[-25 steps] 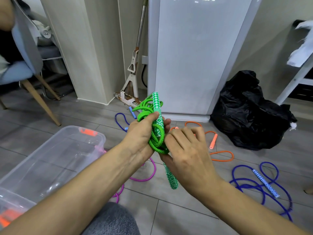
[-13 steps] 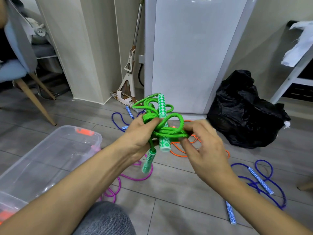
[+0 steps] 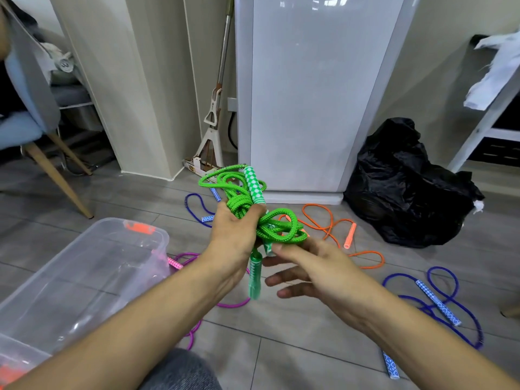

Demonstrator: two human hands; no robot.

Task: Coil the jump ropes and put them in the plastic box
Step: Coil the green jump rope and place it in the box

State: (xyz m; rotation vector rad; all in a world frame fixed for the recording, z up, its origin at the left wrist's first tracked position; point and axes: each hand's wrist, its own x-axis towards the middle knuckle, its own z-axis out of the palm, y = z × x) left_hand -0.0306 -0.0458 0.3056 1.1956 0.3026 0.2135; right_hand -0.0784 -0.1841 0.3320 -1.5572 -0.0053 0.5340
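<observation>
My left hand point(image 3: 235, 237) grips a bundled green jump rope point(image 3: 277, 226) at its middle, held up over the floor. One green-and-white handle sticks up above the fist, the other hangs down below it. My right hand point(image 3: 306, 273) is just under the bundle with fingers spread and relaxed, fingertips close to a loop and the hanging handle. A clear plastic box point(image 3: 84, 277) with an orange latch stands on the floor at the left. Loose on the floor lie an orange rope point(image 3: 332, 229), a pink rope point(image 3: 194, 330), a blue rope point(image 3: 450, 305) at the right and another blue rope point(image 3: 197, 209) behind my hand.
A white cabinet point(image 3: 309, 94) and a mop point(image 3: 215, 114) stand ahead, a black rubbish bag point(image 3: 408, 187) to the right of them. A chair with wooden legs point(image 3: 56, 170) is at the left, a white shelf frame point(image 3: 484, 122) at the far right.
My right hand has let go of the green loop it was pinching and dropped below the bundle with fingers spread. The left hand keeps its grip; a handle now dangles lower.
</observation>
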